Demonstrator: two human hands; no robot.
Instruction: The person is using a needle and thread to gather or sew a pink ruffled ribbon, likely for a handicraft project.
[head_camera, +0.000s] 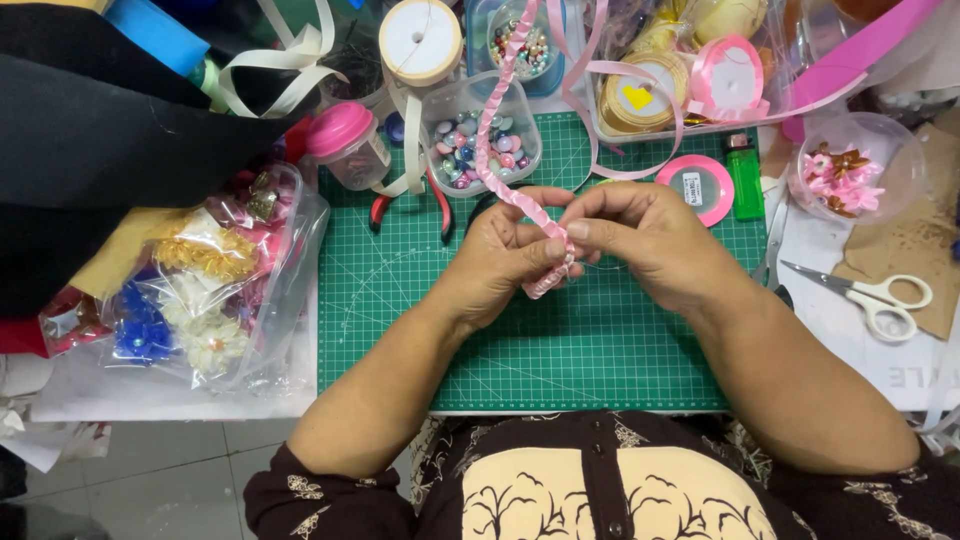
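Observation:
My left hand (500, 255) and my right hand (640, 235) meet over the green cutting mat (400, 330), both pinching a pink braided ribbon band (490, 150). The band's lower end pokes out below my fingers near the mat's middle. Its upper part curves up over a clear box of beads (455, 140) and on towards the back of the table. Loose pink ribbon strands trail from it up to the spools behind.
Red-handled pliers (440, 210) lie left of my hands. A pink ribbon spool (700, 188), a green lighter (745, 178), a bowl of small pink bows (850, 170) and white scissors (880, 298) sit to the right. Bags of fabric flowers (215, 290) lie left.

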